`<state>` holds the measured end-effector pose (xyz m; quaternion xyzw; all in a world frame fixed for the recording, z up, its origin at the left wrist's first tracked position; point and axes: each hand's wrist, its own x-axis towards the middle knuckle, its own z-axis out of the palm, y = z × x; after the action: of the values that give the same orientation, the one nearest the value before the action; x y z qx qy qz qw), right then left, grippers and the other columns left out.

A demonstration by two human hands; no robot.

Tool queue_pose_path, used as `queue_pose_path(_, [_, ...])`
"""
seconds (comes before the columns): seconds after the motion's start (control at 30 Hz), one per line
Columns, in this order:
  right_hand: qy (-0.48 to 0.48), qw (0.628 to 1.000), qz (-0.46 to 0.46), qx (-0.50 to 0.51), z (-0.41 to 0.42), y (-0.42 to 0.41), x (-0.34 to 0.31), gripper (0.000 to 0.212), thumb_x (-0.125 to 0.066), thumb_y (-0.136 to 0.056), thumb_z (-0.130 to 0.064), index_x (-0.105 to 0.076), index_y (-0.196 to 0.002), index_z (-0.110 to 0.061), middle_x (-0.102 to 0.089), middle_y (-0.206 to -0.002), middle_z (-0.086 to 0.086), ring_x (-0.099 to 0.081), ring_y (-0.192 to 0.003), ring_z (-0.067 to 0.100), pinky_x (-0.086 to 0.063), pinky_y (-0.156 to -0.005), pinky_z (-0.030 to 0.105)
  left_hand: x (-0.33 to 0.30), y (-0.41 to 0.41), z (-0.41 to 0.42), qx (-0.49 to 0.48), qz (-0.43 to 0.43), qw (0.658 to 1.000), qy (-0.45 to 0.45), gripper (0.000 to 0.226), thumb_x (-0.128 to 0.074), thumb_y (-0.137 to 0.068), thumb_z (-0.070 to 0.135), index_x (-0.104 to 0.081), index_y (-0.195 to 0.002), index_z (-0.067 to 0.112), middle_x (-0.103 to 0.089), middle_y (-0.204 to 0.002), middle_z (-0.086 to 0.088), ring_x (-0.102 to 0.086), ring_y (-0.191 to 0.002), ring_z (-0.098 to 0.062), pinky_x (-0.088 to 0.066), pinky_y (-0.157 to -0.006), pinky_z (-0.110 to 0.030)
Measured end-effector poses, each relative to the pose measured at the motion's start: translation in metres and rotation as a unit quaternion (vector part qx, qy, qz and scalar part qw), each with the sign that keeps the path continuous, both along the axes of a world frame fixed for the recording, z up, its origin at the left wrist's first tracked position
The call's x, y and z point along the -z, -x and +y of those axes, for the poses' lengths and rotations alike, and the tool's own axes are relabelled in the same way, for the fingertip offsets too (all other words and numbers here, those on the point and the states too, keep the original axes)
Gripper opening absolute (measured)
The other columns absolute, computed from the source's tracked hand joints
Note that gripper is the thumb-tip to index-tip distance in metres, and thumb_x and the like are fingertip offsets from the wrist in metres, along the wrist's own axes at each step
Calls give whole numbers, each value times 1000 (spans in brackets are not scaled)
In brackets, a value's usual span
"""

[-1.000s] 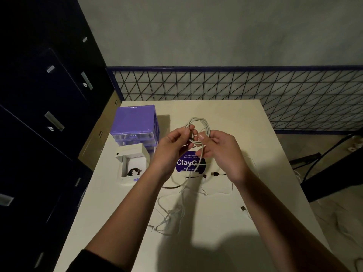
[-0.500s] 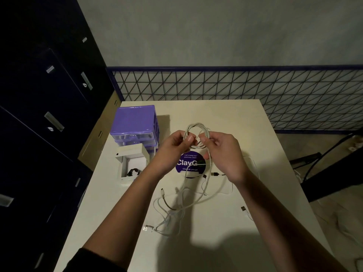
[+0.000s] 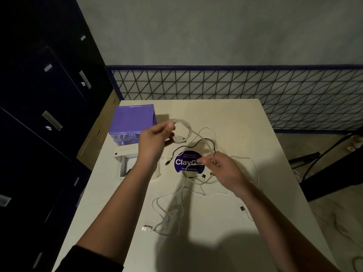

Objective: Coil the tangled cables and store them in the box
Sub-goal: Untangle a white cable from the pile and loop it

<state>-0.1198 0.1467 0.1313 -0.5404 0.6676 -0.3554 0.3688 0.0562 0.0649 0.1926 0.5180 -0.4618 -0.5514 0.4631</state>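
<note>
From the head camera, the left hand is raised over the tabletop, fingers curled round a small coil of white cable. The right hand pinches the cable's loose run nearer the round purple sticker. More tangled cables lie below. The white box sits open beside the purple drawer unit.

- Left hand: bare, no rings or watch.
- Right hand: bare likewise.
- Forearms: bare.
- Dark sleeve covers the upper left arm.
</note>
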Motion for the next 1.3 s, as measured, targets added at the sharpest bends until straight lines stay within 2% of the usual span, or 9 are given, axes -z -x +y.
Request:
queue_pose_path(0.1, [-38, 999, 16, -1, 7, 2, 36, 14, -57, -94, -24, -70, -93, -30, -53, -102, -4, -50, -100, 5, -41, -94, 26, -6, -4, 0, -32, 25, 999, -20, 25, -62, -92, 21, -69, -113, 9, -70, -97, -11, -64, -87, -22, -51, -50, -13])
queue_pose_path(0.17, [-56, 998, -2, 9, 10, 2, 47, 15, -58, -94, -18, -68, -90, -29, -53, -103, 3, -51, -91, 0, -43, -89, 21, -8, -5, 1, -36, 30, 999, -25, 16, -62, -92, 21, -70, -103, 12, -70, -96, -8, -65, -88, -23, -50, -48, -12])
queue_pose_path(0.33, [-36, 972, -199, 118, 5, 2, 40, 21, -50, -96, -5, -67, -89, -14, -68, -97, 21, -64, -66, 14, -54, -72, 28, 0, -8, 2, 5, 46, 998, -35, 17, -61, -92, 14, -70, -106, 8, -67, -98, -12, -63, -86, -20, -55, -59, -18])
queue_pose_path(0.47, [42, 944, -284, 164, -5, 4, 20, 22, -46, -100, -12, -65, -106, -2, -69, -96, 14, -71, -78, 23, -59, -72, 26, 7, -8, 5, 57, -6, 998, -22, 29, -59, -93, 10, -66, -121, 15, -67, -96, -7, -63, -77, -15, -59, -70, -27])
queue_pose_path(0.73, [98, 929, -323, 154, -7, 14, 1, 29, -44, -101, -16, -60, -120, -2, -67, -98, 20, -70, -91, 31, -57, -81, 31, 14, -6, 11, 66, -47, 997, 18, 25, -63, -92, 20, -69, -115, 14, -65, -78, -5, -60, -65, -10, -56, -64, -24])
queue_pose_path(0.93, [108, 899, -407, 124, -13, 11, -11, 24, -44, -100, -10, -64, -113, -9, -64, -101, 18, -67, -88, 27, -56, -74, 26, 18, 0, 18, 84, -95, 992, 31, 19, -67, -89, 17, -73, -107, 16, -67, -76, -3, -61, -69, -13, -51, -55, -16])
queue_pose_path(1.1, [71, 903, -415, 81, -16, 8, -14, 32, -44, -99, -15, -56, -128, -6, -64, -90, 12, -63, -76, 20, -55, -72, 28, 23, 4, 17, 78, -134, 987, 47, 16, -70, -87, 21, -76, -102, 21, -70, -85, -5, -68, -75, -22, -58, -63, -30])
queue_pose_path(1.2, [21, 933, -358, 36, -14, 0, -13, 33, -46, -99, -20, -56, -129, -8, -69, -96, 12, -50, -67, 13, -40, -63, 25, 28, 6, 15, 64, -176, 980, 71, 14, -72, -85, 29, -76, -98, 29, -70, -85, 0, -68, -77, -21, -58, -76, -46])
queue_pose_path(1.3, [-5, 944, -329, -1, -11, -6, -18, 30, -42, -101, -19, -59, -126, -14, -71, -98, 6, -39, -61, 8, -26, -58, 25, 30, 8, 15, 41, -208, 972, 97, 15, -71, -85, 32, -76, -99, 32, -69, -83, 4, -67, -81, -18, -57, -77, -45])
